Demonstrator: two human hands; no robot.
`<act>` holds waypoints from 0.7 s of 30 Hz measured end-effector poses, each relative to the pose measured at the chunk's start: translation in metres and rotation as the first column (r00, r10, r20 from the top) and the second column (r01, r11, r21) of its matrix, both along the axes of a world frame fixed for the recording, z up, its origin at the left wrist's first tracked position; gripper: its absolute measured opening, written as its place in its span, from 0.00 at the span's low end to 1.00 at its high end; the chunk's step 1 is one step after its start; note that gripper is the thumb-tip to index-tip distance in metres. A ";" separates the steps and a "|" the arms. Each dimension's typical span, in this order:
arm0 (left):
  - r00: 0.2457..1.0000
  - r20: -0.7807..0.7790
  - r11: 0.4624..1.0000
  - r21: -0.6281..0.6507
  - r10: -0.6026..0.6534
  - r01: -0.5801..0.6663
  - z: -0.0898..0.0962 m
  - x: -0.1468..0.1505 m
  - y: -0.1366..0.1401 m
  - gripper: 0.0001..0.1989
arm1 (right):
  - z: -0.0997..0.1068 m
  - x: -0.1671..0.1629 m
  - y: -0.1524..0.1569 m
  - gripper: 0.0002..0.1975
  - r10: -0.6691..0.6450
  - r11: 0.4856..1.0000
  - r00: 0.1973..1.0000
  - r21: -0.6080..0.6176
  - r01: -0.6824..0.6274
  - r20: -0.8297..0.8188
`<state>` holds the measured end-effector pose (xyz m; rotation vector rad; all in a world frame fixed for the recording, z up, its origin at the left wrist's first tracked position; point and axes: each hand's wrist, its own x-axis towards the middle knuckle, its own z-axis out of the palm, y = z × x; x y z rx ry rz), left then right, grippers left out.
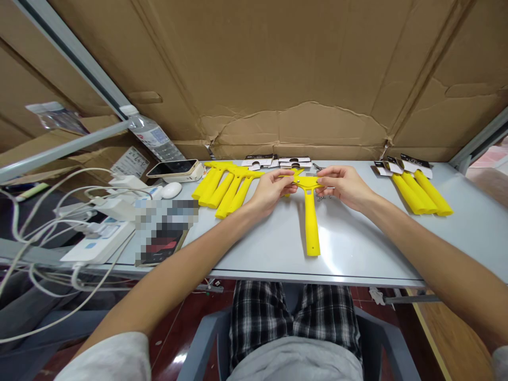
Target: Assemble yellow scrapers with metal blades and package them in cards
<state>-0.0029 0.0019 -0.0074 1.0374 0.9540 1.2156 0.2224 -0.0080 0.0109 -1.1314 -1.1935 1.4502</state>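
Observation:
A yellow T-shaped scraper handle [311,225] is held over the table, its grip hanging toward me and its wide head away from me. My left hand [270,190] pinches the left end of the head, and my right hand [342,186] pinches the right end. Both hands are closed, with fingertips partly hidden behind the head. Behind them lie printed cards [294,162] and part of another yellow piece. Small metal bits [326,198] show beneath my right fingers. Several similar yellow handles [221,191] lie in a row beyond my left hand.
Three yellow scrapers with cards [421,193] lie on the right. At left are a power strip [99,241] with tangled white cables, a phone on a box [174,169], a white mouse [172,190] and a water bottle [153,135]. Cardboard [293,69] walls the back.

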 end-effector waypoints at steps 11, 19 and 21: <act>0.997 0.077 1.000 0.024 -0.017 0.016 -0.005 -0.001 0.003 0.12 | 0.001 0.001 -0.001 0.23 -0.019 1.000 1.000 0.004 0.019 0.004; 0.981 0.176 0.997 0.036 -0.077 0.071 -0.003 -0.004 0.006 0.10 | 0.002 0.003 0.001 0.22 -0.015 1.000 1.000 0.021 0.016 -0.024; 0.985 0.154 0.997 0.042 -0.075 0.069 -0.003 -0.003 0.007 0.08 | 0.003 0.003 -0.001 0.23 -0.014 1.000 1.000 0.018 0.014 -0.018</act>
